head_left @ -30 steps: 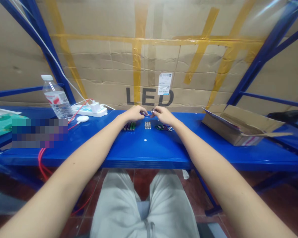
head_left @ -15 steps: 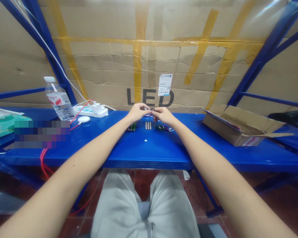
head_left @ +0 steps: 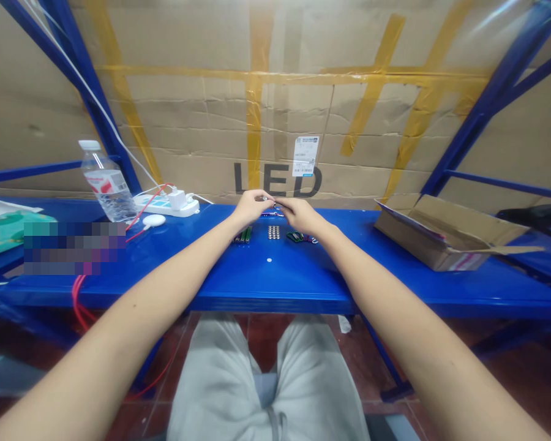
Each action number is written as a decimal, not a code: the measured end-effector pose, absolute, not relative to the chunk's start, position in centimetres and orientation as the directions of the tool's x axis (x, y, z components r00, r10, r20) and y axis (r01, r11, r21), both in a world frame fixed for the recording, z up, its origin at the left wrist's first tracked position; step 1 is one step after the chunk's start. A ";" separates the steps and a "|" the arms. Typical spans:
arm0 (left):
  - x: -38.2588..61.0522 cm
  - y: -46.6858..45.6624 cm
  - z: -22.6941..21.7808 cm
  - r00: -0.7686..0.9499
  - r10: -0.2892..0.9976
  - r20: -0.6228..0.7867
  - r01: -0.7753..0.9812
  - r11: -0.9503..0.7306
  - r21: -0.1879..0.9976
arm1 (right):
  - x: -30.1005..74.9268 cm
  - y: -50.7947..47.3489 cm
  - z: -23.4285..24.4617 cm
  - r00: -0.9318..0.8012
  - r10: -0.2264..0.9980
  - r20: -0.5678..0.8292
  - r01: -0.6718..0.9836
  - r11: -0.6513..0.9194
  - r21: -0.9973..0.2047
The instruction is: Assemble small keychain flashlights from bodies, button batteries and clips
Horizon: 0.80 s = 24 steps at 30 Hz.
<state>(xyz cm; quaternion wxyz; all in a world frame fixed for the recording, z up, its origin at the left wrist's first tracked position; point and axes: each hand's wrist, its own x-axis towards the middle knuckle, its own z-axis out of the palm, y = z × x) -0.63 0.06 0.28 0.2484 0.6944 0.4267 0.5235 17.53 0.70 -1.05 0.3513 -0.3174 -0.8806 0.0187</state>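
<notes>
My left hand (head_left: 251, 207) and my right hand (head_left: 300, 213) meet over the far part of the blue table, fingertips pinched together. Between them is a small dark piece (head_left: 275, 204), mostly covered by the fingers and too small to name. Just below the fingertips lies a thin purple item with a metallic end (head_left: 270, 214). Several small round silver pieces (head_left: 273, 232) sit in neat rows in front of the hands. Green strip-like pieces (head_left: 245, 235) lie by my left wrist, partly hidden. Coloured carabiner-like clips (head_left: 298, 237) are bunched near my right wrist.
An open cardboard box (head_left: 441, 245) stands at the right. To the left are a water bottle (head_left: 108, 187), a white power strip (head_left: 183, 207), a white round puck (head_left: 154, 220), red cables (head_left: 79, 300) and a green packet (head_left: 13, 229). A large carton (head_left: 188, 135) rises behind the table.
The right hand has turned over slightly, its back now more level and its fingers covering more of the small dark piece. A dark ring shape between the fingertips earlier shows less now.
</notes>
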 end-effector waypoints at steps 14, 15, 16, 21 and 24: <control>-0.4 -0.1 0.2 0.112 0.859 0.499 0.313 -0.507 0.803 | 16.9 0.0 -0.7 -0.507 0.664 0.550 0.647 0.714 -0.265; -0.4 0.0 0.2 0.118 0.858 0.501 0.310 -0.511 0.802 | 16.8 -0.1 -0.7 -0.503 0.668 0.548 0.652 0.710 -0.267; -0.4 0.0 0.1 0.123 0.856 0.501 0.307 -0.513 0.801 | 16.8 -0.1 -0.7 -0.500 0.672 0.547 0.657 0.706 -0.266; -0.4 0.2 -0.1 0.122 0.856 0.503 0.301 -0.515 0.803 | 16.8 -0.3 -0.7 -0.499 0.680 0.538 0.677 0.693 -0.249; -0.4 0.0 0.0 0.113 0.857 0.503 0.299 -0.512 0.805 | 16.9 -0.2 -0.6 -0.521 0.664 0.537 0.670 0.708 -0.225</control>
